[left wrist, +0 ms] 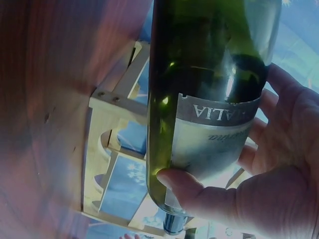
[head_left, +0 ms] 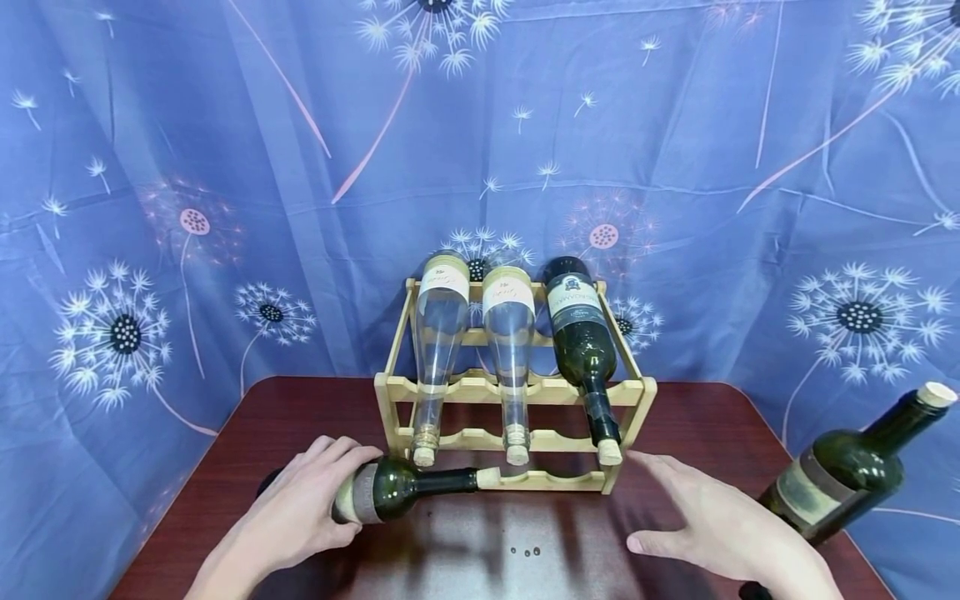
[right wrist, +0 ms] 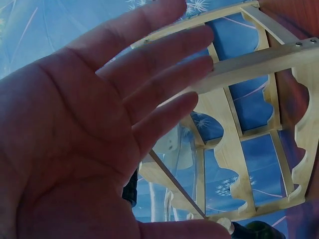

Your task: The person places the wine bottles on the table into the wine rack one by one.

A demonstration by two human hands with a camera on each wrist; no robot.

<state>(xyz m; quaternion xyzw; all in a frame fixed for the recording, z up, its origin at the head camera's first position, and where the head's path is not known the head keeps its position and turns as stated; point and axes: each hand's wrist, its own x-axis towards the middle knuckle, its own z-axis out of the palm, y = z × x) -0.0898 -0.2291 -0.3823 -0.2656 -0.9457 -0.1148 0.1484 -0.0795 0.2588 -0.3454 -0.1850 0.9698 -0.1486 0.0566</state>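
In the head view my left hand (head_left: 300,500) grips a corked green wine bottle (head_left: 396,490), its neck pointing right towards the rack's lower front. The left wrist view shows thumb and fingers around the bottle's pale label (left wrist: 209,144); whether it touches the table cannot be told. My right hand (head_left: 712,521) holds nothing, fingers extended and thumb spread, beside the front right corner of the wooden wine rack (head_left: 386,408). On the rack's top tier lie two clear bottles (head_left: 440,321) and a dark green bottle (head_left: 587,343), corks forward.
Another corked green bottle (head_left: 855,467) stands at the table's right, beyond my right hand. Several small dark specks (head_left: 527,552) lie on the reddish-brown table (head_left: 300,408) in front of the rack. A blue dandelion-print curtain (head_left: 315,200) hangs behind and along the sides.
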